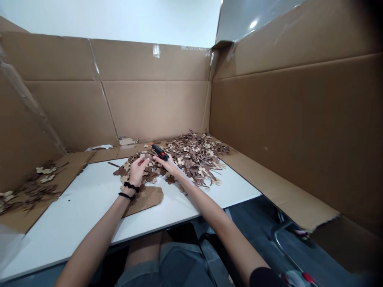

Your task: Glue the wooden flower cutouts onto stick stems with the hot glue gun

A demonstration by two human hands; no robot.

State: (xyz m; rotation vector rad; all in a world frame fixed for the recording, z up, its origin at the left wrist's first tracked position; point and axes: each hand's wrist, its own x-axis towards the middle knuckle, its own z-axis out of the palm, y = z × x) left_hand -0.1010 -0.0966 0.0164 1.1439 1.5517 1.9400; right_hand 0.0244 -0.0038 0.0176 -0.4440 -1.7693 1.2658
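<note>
My right hand (168, 163) is wrapped around a hot glue gun (160, 151), black with orange parts, its tip pointing up and to the left. A pale glue stick (184, 174) seems to run back from it along my forearm. Close by on the left, my left hand (138, 170) has its fingertips pinched together over the pile. What lies in the pinch is too small to make out against the brown pieces. Under both hands spreads a pile of brown and cream flower-shaped pieces (152, 173). A brown cardboard piece (149, 198) lies below my left wrist.
A larger heap of flower pieces and thin brown strips (194, 153) covers the back right of the white table (89, 199). More strips and flowers (38, 187) lie at the left on cardboard. Tall cardboard walls (158, 103) enclose the back and sides.
</note>
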